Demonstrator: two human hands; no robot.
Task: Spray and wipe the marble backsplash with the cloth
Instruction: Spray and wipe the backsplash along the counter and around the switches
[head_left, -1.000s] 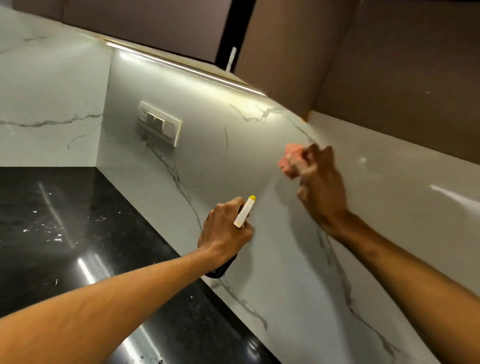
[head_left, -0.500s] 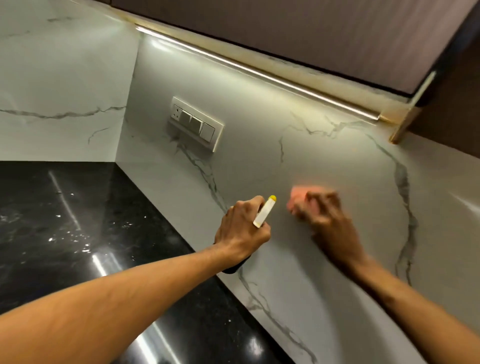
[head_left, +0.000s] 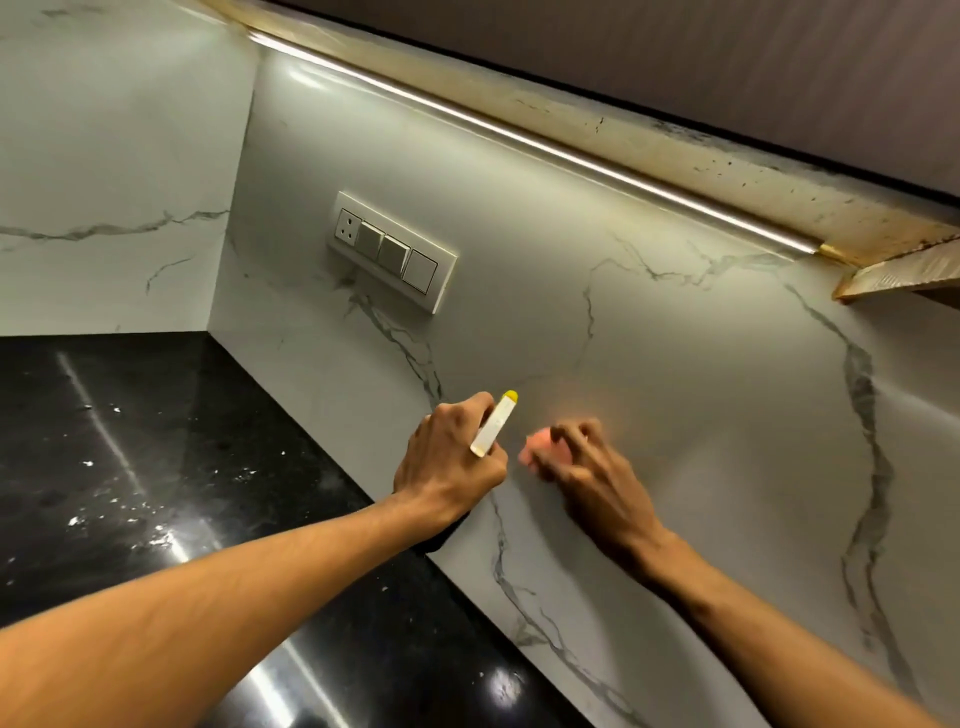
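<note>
White veined marble backsplash (head_left: 675, 415) rises from the back edge of a black polished surface (head_left: 156, 467), under a strip light (head_left: 519, 130). A person's right hand (head_left: 597, 478), blurred in mid-stroke, presses a pink cloth (head_left: 540, 447) flat to the stone with fingers closed over it; the cloth has come down from high on the wall a second ago to low on the panel, just beside the left hand (head_left: 447, 462). That grip is wrapped round a spray bottle (head_left: 493, 423), its nozzle up. Wiping appears well under way, working leftward toward the switch plate (head_left: 395, 249).
</note>
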